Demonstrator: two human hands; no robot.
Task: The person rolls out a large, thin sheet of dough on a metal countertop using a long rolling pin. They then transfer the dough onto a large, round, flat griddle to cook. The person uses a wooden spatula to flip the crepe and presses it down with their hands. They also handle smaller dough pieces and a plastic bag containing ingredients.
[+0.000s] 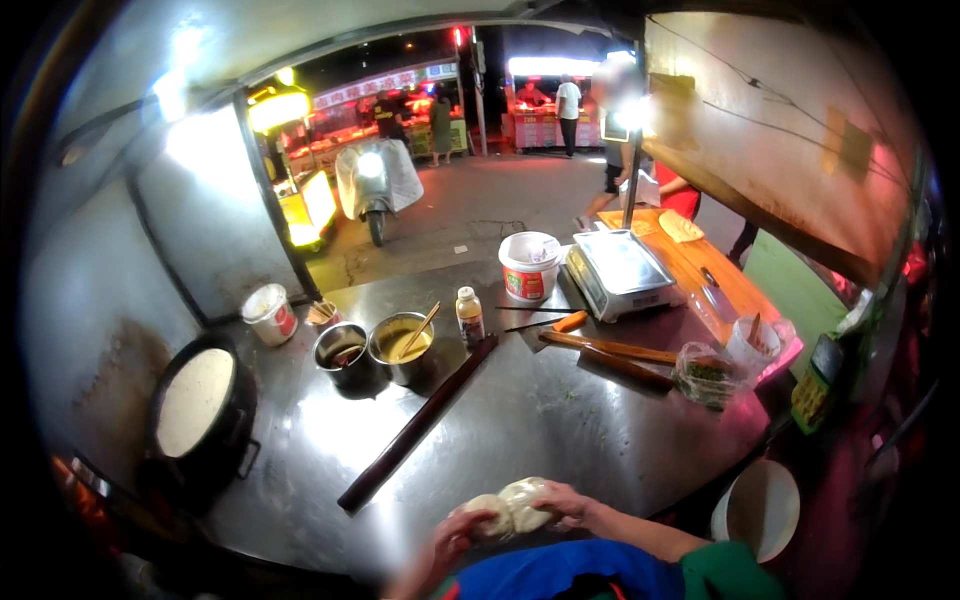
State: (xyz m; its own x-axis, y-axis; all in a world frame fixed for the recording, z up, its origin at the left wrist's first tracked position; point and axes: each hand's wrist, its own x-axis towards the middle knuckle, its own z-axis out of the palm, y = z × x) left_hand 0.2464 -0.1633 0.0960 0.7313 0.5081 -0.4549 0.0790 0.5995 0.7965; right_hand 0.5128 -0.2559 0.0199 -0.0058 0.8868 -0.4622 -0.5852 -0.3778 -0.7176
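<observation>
At the near edge of the steel surface (pixel 560 420) I had both hands on a pale lump of dough (pixel 512 508). My left hand (pixel 452 535) pressed against its left side with the fingers curled onto it, and my right hand (pixel 566 500) lay over its right side, fingers bent around the top; both were closed on the dough rather than spread flat. The dough rested on the surface just ahead of my chest, well apart from everything else. A long dark rolling stick (pixel 420 422) lay diagonally across the middle of the surface, running from near left to far right. Beyond it stood two metal pots (pixel 345 352), the right one holding yellow batter with a stick in it, and a small bottle (pixel 469 316) beside them. Farther right sat a white tub (pixel 528 265), a scale (pixel 620 272) and wooden rolling pins (pixel 610 350). A round griddle (pixel 197 402) sat at the far left.
</observation>
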